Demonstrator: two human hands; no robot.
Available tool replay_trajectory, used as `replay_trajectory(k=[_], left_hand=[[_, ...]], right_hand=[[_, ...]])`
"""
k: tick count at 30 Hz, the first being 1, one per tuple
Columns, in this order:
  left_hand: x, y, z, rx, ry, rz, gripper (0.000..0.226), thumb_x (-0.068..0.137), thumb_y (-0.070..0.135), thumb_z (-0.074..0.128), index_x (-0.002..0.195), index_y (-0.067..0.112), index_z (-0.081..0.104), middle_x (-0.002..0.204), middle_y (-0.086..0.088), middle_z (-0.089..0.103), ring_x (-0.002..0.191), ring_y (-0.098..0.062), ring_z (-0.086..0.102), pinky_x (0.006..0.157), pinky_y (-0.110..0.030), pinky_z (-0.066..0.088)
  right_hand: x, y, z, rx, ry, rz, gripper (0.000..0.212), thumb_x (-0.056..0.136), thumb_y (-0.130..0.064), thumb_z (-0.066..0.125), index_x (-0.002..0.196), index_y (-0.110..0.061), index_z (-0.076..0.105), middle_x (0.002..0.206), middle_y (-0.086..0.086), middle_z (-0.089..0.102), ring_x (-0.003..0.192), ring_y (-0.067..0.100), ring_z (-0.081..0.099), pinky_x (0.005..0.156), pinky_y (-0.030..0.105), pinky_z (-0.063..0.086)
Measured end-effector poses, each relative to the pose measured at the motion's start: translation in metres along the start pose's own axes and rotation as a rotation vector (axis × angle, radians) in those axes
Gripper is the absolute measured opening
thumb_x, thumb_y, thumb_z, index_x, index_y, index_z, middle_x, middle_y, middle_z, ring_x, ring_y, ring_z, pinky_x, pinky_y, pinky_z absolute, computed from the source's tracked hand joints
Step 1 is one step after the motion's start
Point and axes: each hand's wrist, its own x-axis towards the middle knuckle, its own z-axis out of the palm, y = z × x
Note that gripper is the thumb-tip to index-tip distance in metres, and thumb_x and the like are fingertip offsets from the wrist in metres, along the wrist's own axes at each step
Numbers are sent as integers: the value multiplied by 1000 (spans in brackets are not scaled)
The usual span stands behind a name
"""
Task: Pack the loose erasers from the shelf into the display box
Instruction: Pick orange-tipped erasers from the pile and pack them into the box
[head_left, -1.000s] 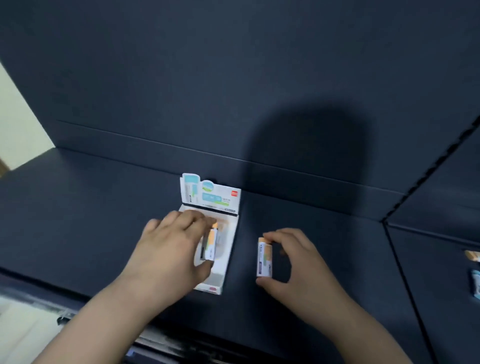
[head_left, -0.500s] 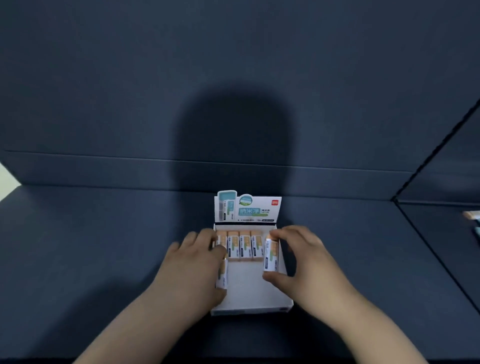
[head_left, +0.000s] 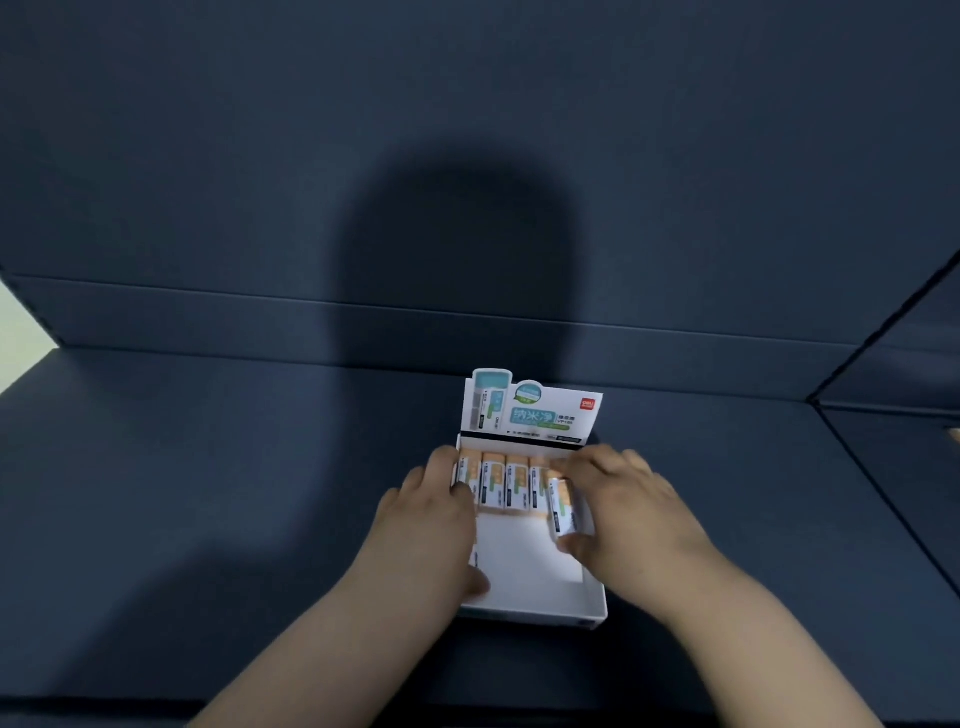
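Fingers of the right hand (head_left: 639, 514) are curled round a tilted eraser (head_left: 563, 512), pinched against the thumb at the right end of the row (head_left: 517, 483); half a second ago it was held more upright; left hand (head_left: 426, 525) fingers are curled at the left wall of the display box (head_left: 545, 616), tips touching an end eraser (head_left: 466, 486), since raised level with the row; whether it is gripped cannot be told; behind, the header card (head_left: 530, 410) bears teal lettering and a red corner logo, both too blurred to be read.
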Motion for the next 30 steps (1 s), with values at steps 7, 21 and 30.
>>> replay_trajectory(k=[7, 21, 30], left_hand=[[-8, -2, 1, -79, 8, 55, 51, 86, 26, 61, 134, 24, 44, 148, 3, 6, 127, -17, 30, 102, -25, 28], [-8, -1, 8, -12, 13, 82, 51, 88, 17, 56, 137, 15, 41, 153, -3, 5, 128, -21, 31, 102, -28, 31], [-6, 4, 9, 60, -35, 52, 47, 90, 7, 48, 137, 5, 41, 155, -11, -1, 128, -27, 29, 102, -31, 28]], right_hand=[[4, -5, 3, -109, 13, 48, 65, 84, -34, 59, 142, -34, 29, 138, -14, 37, 124, 15, 32, 97, 28, 30], [3, -15, 11, -217, 33, 104, 42, 88, -32, 52, 130, -28, 48, 126, -7, 38, 116, 18, 38, 91, 30, 32], [-1, -16, 14, -158, 31, 131, 36, 93, -34, 45, 129, -27, 48, 128, -7, 34, 115, 18, 36, 91, 29, 32]])
